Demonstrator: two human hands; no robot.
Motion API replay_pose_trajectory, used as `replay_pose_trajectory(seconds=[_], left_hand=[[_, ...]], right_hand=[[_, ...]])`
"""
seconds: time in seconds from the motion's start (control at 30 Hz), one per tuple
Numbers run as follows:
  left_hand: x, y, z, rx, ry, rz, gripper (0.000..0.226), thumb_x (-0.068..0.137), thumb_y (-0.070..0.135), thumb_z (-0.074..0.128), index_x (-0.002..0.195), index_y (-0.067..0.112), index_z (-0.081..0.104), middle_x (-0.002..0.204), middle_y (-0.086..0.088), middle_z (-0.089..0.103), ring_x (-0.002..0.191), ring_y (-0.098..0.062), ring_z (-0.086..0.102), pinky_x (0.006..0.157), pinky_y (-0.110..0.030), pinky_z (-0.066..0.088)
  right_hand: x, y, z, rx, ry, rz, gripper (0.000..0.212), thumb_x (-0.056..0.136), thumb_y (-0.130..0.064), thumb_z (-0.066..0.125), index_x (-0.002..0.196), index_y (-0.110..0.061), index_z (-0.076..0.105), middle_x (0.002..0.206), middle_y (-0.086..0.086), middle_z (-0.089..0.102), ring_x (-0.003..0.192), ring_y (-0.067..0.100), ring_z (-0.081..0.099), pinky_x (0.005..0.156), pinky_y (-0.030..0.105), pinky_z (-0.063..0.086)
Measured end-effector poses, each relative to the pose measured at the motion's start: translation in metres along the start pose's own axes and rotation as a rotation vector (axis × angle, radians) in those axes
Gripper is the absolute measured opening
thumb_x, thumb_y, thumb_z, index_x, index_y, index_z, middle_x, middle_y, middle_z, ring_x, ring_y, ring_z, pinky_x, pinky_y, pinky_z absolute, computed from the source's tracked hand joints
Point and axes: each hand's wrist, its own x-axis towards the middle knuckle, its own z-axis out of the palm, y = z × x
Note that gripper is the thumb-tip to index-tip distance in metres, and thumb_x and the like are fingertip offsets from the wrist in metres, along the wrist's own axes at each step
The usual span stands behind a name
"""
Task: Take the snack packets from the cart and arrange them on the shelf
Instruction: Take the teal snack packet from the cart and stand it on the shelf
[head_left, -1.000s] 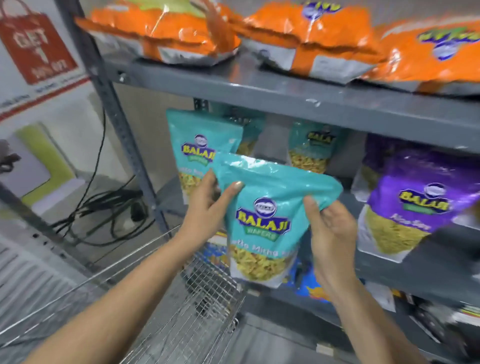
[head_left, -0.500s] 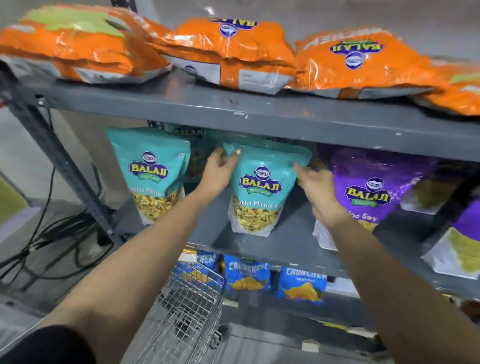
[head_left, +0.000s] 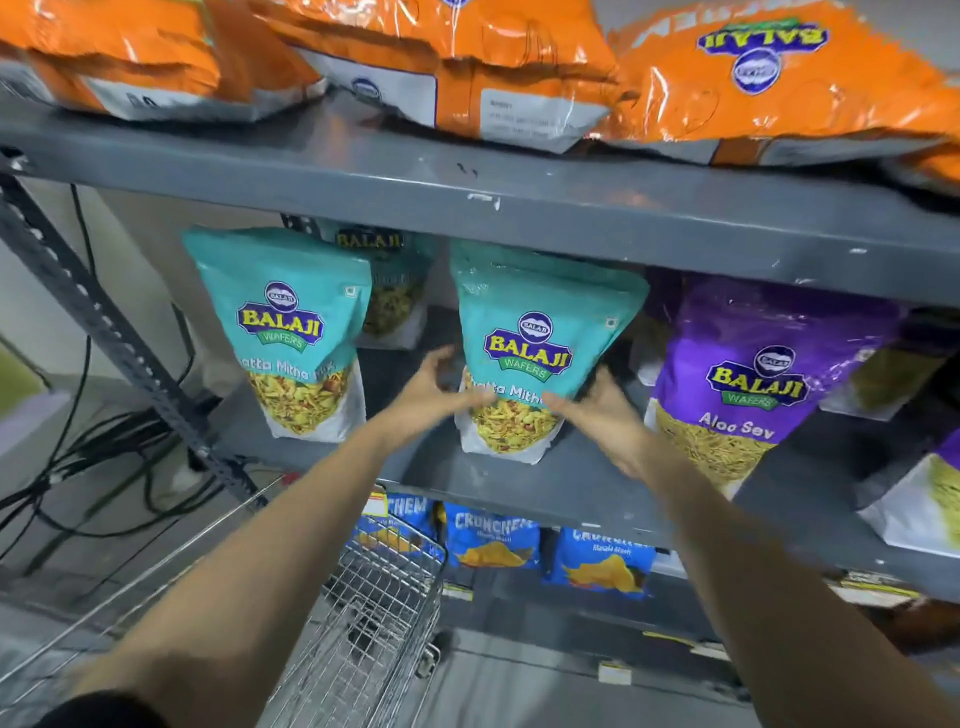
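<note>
A teal Balaji snack packet (head_left: 540, 322) stands upright on the grey middle shelf (head_left: 571, 483). Both my hands are on its lower part. My left hand (head_left: 441, 389) wraps its lower left edge, with fingers across the front. On the lower right side, my right hand (head_left: 597, 410) also has its fingers on the front. Both hands are blurred. Another teal packet (head_left: 291, 322) stands to the left, with a third one (head_left: 384, 280) behind it. The wire cart (head_left: 374, 613) sits below between my forearms; its inside is mostly hidden.
A purple Aloo Sev packet (head_left: 753, 374) stands just right of the held one. Orange packets (head_left: 519, 52) lie on the top shelf, and blue chip packets (head_left: 493, 540) stand on the bottom one. A slotted shelf post (head_left: 104, 322) and black cables (head_left: 78, 467) are at the left.
The teal packet went from in front of the shelf onto the middle shelf and now stands there. My hands slid from its upper corners down to its lower part.
</note>
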Motion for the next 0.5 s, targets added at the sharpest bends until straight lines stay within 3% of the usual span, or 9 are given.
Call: replay_pose_trajectory(seconds=[0.07,0.13,0.27,0.5], left_hand=[[-0.006,-0.028,0.007,0.048,-0.132,-0.046,0.109,0.04,0.059,0.091,0.132,0.026,0.045,0.129,0.01,0.062,0.12,-0.015,0.061,0.091,-0.026,0.054],[-0.01,-0.044,0.014,0.057,-0.102,-0.046,0.095,0.044,0.054,0.091,0.126,0.026,0.053,0.124,0.006,0.068,0.115,-0.018,0.065,0.093,-0.037,0.057],[-0.021,-0.053,0.007,0.122,0.018,0.002,0.083,0.054,0.049,0.088,0.127,0.025,0.057,0.123,0.004,0.069,0.111,-0.015,0.066,0.099,-0.044,0.053],[-0.04,-0.055,0.0,0.123,0.024,0.048,0.065,0.062,0.037,0.088,0.119,0.022,0.063,0.117,0.004,0.072,0.104,-0.009,0.068,0.097,-0.039,0.055]], right_hand=[[0.0,0.029,0.013,-0.127,-0.086,0.091,0.091,0.051,-0.031,0.094,0.126,-0.019,0.045,0.129,0.001,0.064,0.115,0.016,0.064,0.103,0.041,0.05],[0.0,0.051,0.025,-0.148,-0.073,0.11,0.104,0.039,-0.043,0.093,0.128,-0.025,0.042,0.127,-0.006,0.064,0.117,0.015,0.062,0.106,0.043,0.048],[-0.002,0.064,0.042,-0.196,-0.026,0.078,0.099,0.042,-0.055,0.09,0.125,-0.044,0.036,0.12,-0.022,0.062,0.116,0.008,0.061,0.1,0.032,0.05],[-0.017,0.063,0.051,-0.203,-0.035,0.03,0.093,0.05,-0.051,0.087,0.127,-0.04,0.036,0.117,-0.021,0.06,0.113,0.007,0.06,0.094,0.025,0.049]])
